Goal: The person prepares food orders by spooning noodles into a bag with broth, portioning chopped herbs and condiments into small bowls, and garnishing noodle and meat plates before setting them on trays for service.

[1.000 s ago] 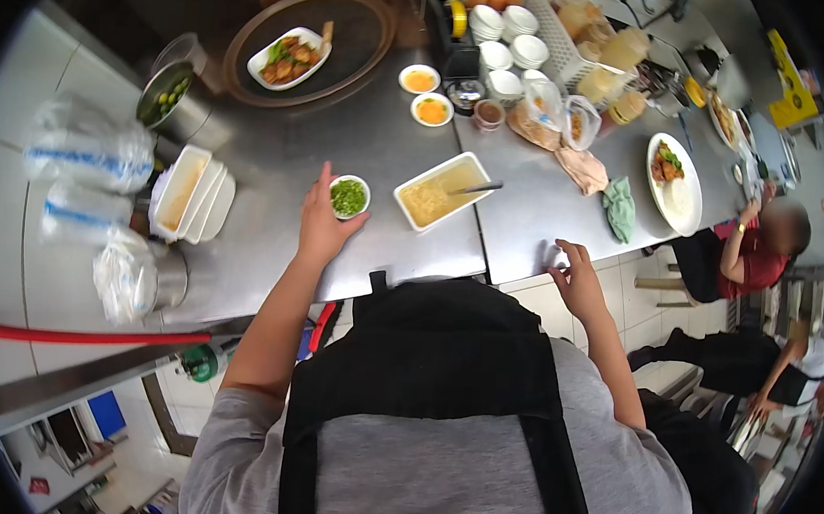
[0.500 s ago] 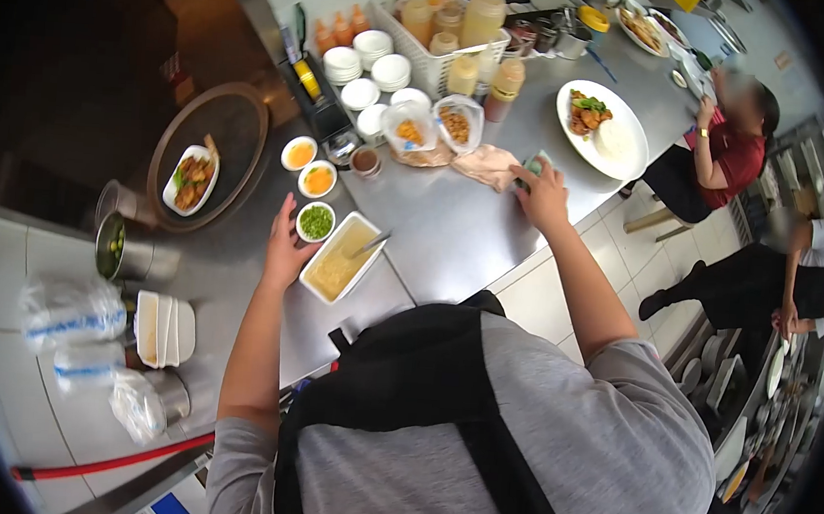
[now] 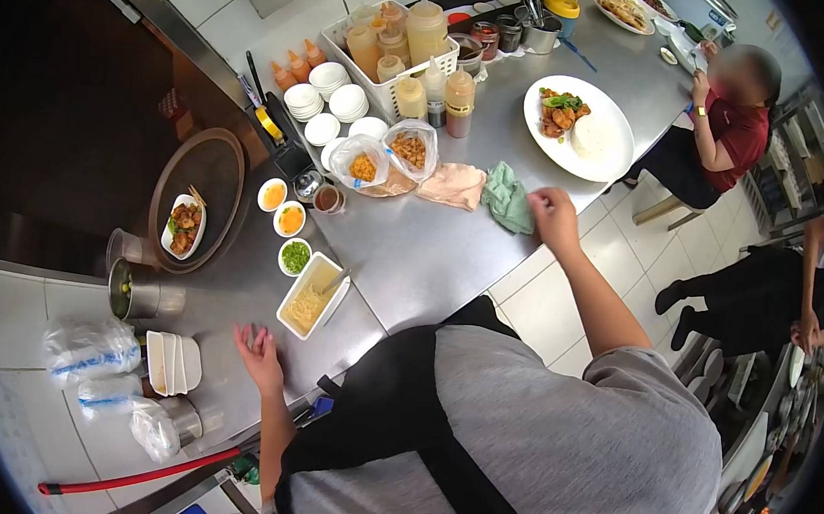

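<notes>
While left fingers [image 3: 262, 342] spread, right fingers [image 3: 543, 205] curl beside green cloth [image 3: 507, 199].

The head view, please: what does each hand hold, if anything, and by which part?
The left hand holds nothing. The right hand is at the edge of the green cloth; whether it grips cannot be told.

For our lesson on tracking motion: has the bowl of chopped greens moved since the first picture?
Yes: judged against the nearer orange-filled bowl, the bowl of chopped greens has moved toward it and now sits beside it.
</notes>
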Demonstrator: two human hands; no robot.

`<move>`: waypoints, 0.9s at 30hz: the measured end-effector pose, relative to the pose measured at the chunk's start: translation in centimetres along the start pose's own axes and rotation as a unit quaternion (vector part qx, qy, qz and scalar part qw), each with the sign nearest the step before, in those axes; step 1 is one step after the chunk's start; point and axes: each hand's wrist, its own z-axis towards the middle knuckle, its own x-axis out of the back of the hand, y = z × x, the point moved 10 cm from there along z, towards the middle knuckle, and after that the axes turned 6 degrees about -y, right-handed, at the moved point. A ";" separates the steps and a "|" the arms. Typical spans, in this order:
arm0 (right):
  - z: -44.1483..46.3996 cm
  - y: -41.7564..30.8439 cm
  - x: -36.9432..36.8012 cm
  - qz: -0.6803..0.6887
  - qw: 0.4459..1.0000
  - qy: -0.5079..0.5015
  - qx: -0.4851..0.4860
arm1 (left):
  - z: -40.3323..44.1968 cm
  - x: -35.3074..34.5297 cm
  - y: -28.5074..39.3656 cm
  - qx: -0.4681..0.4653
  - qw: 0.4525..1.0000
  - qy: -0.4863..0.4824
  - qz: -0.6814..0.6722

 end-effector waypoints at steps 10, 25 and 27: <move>4.7 16.9 0.1 0.649 0.725 0.087 -0.211 | -4.9 2.3 -4.8 -0.015 0.998 0.057 0.027; -2.3 2.6 13.4 0.482 0.865 0.075 -0.112 | -6.7 1.2 6.4 -0.042 0.982 0.181 0.011; -2.8 -2.5 14.1 0.484 0.871 0.017 -0.085 | -6.8 -1.0 12.9 -0.150 0.973 0.165 0.058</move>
